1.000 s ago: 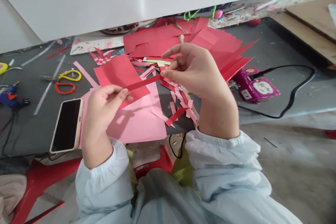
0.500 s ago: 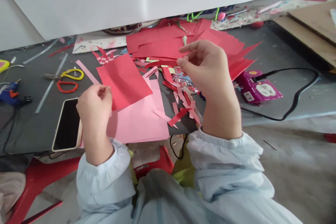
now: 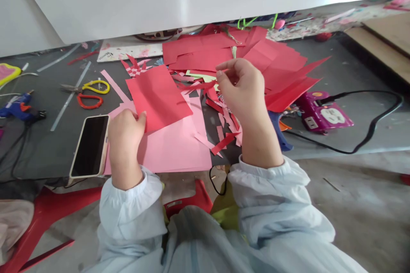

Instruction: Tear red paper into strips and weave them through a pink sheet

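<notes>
Scissors (image 3: 80,90), yellow-and-orange handles. Phone (image 3: 89,147), beside pink sheets (image 3: 176,151). Left hand (image 3: 126,134), curled at left edge of red sheet (image 3: 162,100), any hold indiscernible. Red strip (image 3: 203,85), end pinched in right hand (image 3: 241,87), near paper scraps (image 3: 226,141).

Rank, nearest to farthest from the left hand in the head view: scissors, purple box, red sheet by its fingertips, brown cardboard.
1. Red sheet, just right.
2. Scissors, upper left.
3. Purple box, right.
4. Brown cardboard, far right, back.
</notes>
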A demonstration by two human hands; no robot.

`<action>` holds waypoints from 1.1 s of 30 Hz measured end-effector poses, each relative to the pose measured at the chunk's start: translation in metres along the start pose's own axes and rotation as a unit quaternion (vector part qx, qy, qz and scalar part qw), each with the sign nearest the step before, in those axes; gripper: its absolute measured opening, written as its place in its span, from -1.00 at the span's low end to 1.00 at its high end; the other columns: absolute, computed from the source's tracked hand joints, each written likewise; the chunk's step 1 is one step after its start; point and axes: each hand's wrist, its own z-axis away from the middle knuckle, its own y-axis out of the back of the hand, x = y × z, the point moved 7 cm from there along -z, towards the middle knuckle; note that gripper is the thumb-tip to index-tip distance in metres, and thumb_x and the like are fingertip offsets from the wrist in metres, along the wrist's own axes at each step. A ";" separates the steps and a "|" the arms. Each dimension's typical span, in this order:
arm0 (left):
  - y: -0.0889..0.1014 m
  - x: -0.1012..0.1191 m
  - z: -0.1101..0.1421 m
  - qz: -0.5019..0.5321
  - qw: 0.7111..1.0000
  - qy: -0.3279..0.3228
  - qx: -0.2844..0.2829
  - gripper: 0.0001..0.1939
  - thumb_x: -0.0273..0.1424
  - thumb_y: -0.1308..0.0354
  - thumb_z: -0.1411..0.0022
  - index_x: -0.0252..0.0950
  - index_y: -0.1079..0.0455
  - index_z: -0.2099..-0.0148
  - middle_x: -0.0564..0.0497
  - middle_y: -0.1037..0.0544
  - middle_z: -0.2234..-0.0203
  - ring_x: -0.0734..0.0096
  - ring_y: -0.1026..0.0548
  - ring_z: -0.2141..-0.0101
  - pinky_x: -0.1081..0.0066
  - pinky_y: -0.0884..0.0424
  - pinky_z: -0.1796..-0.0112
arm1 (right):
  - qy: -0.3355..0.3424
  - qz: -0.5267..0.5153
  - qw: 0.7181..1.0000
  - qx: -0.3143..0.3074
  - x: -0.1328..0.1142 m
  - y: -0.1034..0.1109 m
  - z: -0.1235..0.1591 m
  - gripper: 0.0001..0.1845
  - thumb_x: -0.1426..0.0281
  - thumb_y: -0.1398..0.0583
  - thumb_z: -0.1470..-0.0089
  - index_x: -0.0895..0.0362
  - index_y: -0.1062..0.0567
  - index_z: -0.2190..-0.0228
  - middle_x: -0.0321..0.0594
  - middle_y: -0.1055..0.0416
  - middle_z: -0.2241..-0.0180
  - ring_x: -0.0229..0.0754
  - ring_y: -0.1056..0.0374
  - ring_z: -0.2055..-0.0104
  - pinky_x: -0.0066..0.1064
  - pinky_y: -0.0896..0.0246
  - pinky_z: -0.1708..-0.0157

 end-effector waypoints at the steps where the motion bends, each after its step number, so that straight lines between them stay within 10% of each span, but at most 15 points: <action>1: -0.001 0.000 0.000 -0.002 1.000 -0.006 0.002 -0.62 -0.14 -0.15 -0.23 -0.13 -0.19 0.56 -0.07 -0.47 0.63 -0.03 -0.56 0.34 0.11 -0.40 0.20 | -0.002 0.026 1.000 -0.004 0.000 -0.001 0.000 -0.86 0.44 -0.17 -0.15 0.07 -0.50 0.23 -0.19 -0.47 0.38 -0.11 -0.40 0.33 -0.18 -0.30 0.22; 10: -0.004 0.007 -0.001 -0.002 0.999 -0.031 -0.031 -0.62 -0.26 -0.13 -0.25 -0.14 -0.20 0.60 -0.04 -0.45 0.63 0.10 -0.48 0.42 0.21 -0.32 0.27 | 0.022 0.105 0.993 -0.055 -0.008 -0.007 0.004 -0.85 0.39 -0.15 -0.15 0.09 -0.53 0.29 -0.22 -0.44 0.46 -0.15 -0.33 0.42 -0.29 -0.15 0.35; 20: 0.008 0.012 0.002 0.037 0.999 -0.019 -0.012 -0.64 -0.23 -0.12 -0.26 -0.14 -0.21 0.57 -0.02 -0.43 0.59 0.15 -0.42 0.42 0.26 -0.20 0.31 | 0.026 0.291 0.905 -0.310 0.007 -0.036 0.022 -0.90 0.39 -0.30 -0.01 0.11 -0.61 0.36 -0.12 -0.58 0.35 -0.02 -0.43 0.30 -0.28 -0.14 0.34; 26: 0.020 0.011 0.002 0.043 0.999 0.000 0.030 -0.69 -0.22 -0.09 -0.25 -0.15 -0.22 0.53 -0.02 -0.43 0.57 0.15 -0.43 0.41 0.24 -0.21 0.29 | 0.027 0.332 0.899 -0.283 0.012 -0.036 0.022 -0.81 0.42 -0.20 -0.09 0.15 -0.64 0.38 0.02 -0.61 0.28 0.06 -0.47 0.22 -0.25 -0.15 0.34; 33: 0.049 0.003 0.010 0.122 0.962 0.021 0.243 -0.77 -0.28 -0.10 -0.23 -0.16 -0.24 0.47 0.03 -0.44 0.57 0.23 -0.42 0.44 0.25 -0.26 0.29 | -0.014 0.274 0.949 -0.156 0.006 -0.021 0.008 -0.85 0.41 -0.19 -0.10 0.13 -0.58 0.40 -0.10 -0.57 0.39 -0.03 -0.43 0.31 -0.31 -0.10 0.36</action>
